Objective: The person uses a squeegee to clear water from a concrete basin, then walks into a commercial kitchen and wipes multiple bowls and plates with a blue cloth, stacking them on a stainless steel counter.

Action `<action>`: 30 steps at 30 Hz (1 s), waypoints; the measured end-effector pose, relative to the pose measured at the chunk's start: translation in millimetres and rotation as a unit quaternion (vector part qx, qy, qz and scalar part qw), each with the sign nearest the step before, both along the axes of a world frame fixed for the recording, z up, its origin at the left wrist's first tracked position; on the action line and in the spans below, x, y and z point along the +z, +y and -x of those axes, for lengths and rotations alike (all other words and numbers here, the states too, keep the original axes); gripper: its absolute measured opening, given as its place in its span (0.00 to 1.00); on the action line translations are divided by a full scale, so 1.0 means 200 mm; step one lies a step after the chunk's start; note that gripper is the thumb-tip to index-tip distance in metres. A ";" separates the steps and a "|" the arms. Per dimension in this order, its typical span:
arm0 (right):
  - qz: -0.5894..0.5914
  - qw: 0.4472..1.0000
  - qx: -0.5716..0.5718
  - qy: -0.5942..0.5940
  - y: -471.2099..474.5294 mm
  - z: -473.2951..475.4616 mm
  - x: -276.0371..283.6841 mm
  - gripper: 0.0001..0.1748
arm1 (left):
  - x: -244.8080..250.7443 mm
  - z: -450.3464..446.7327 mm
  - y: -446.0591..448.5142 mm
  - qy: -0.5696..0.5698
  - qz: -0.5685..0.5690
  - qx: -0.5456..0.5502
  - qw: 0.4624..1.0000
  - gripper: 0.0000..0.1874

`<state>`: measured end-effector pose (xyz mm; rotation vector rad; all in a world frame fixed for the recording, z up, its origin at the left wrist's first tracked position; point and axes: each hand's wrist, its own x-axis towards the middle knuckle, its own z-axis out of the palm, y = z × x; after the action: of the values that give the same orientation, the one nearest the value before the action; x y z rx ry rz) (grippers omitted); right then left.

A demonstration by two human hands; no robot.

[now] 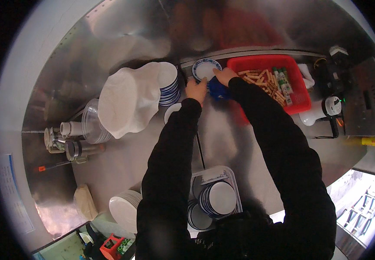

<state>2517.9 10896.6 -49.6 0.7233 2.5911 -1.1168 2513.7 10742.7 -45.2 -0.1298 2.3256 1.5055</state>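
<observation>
A stack of small plates with blue patterned rims (206,69) stands against the steel back wall. My left hand (196,90) is at its near left edge, fingers bent. My right hand (225,76) touches the right side of the top plate. Below my right hand lies a blue cloth (218,88). To the left are a taller stack of blue-rimmed plates (168,79) and a white cloth (127,99) draped over something. Part of a white plate (171,112) shows beside my left sleeve. Whether either hand truly grips the plate is unclear.
A red plastic basket (299,94) holds wooden pieces and small bottles on the right, beside a white cylindrical container (314,112). Near my body stands a plastic tub (234,182) of plates. Clear bowls (93,122), jars and a plate stack (124,208) are on the left.
</observation>
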 end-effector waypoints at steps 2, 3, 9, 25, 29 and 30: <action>-0.007 1.000 -0.028 0.003 0.04 -0.01 -0.03 0.39 | 0.01 -0.05 0.06 0.043 -0.027 -0.002 0.999 0.21; -0.010 1.000 -0.021 0.012 0.05 -0.01 -0.04 0.39 | 0.00 -0.06 0.09 0.059 -0.022 0.004 0.998 0.21; 0.015 0.996 -0.052 0.070 0.06 -0.06 -0.08 0.39 | -0.12 -0.06 0.13 0.125 -0.028 -0.016 0.992 0.20; 0.439 0.854 -0.183 0.211 -0.14 -1.63 0.77 0.22 | 1.01 -0.95 -1.29 0.002 -0.158 -0.183 0.970 0.17; 0.382 0.882 -0.255 0.102 -0.21 -1.96 0.72 0.18 | 1.08 -1.51 -1.78 0.002 -0.027 0.072 0.997 0.15; 0.396 0.882 -0.228 0.117 -0.23 -1.99 0.75 0.19 | 1.01 -1.63 -1.84 -0.025 -0.003 0.128 0.991 0.14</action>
<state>2916.6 10851.5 100.3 1.0303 1.8289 -2.3157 2840.4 10373.7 156.0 -0.4741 2.3353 1.6057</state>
